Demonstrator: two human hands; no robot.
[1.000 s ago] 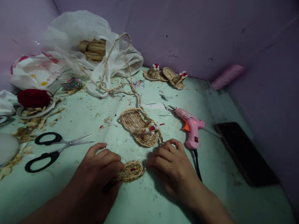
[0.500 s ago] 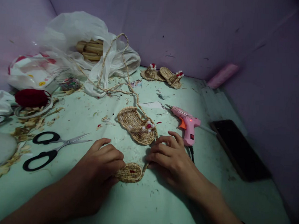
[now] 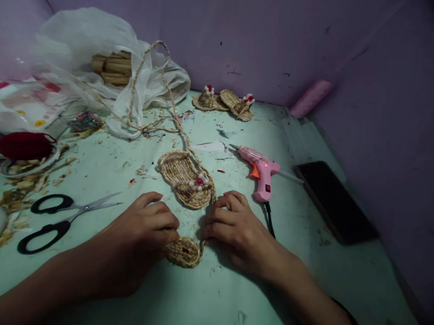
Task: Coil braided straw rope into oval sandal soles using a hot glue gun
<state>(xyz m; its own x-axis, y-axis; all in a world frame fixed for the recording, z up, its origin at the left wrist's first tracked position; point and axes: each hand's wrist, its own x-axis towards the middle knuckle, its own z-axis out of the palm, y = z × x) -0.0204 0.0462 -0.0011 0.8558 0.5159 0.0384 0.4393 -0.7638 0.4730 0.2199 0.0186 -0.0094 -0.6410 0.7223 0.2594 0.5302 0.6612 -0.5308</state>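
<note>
A small oval coil of braided straw cord point(image 3: 185, 252) with a red spot at its centre lies near the front of the table. My left hand point(image 3: 144, 239) pinches its left end; the thumb is partly hidden. At the coil's right side, my right hand point(image 3: 231, 227) has its fingers closed on the braided cord point(image 3: 202, 247) that runs off the coil. Just beyond both hands rests a miniature woven slipper point(image 3: 186, 178) trimmed with white and red beads. More cord point(image 3: 184, 133) stretches from it towards the back.
Black-handled scissors point(image 3: 68, 217) lie open at left. A pink glue gun point(image 3: 260, 172) with a lit red light sits right of centre, beside a phone point(image 3: 334, 201). Two finished slippers point(image 3: 224, 104) and a plastic bag point(image 3: 118, 34) stand against the wall. A red yarn bundle point(image 3: 25, 146) is far left.
The whole view has shifted, so the things on the table appear further left. Both hands keep their hold, and my right hand sits slightly closer to the coil.
</note>
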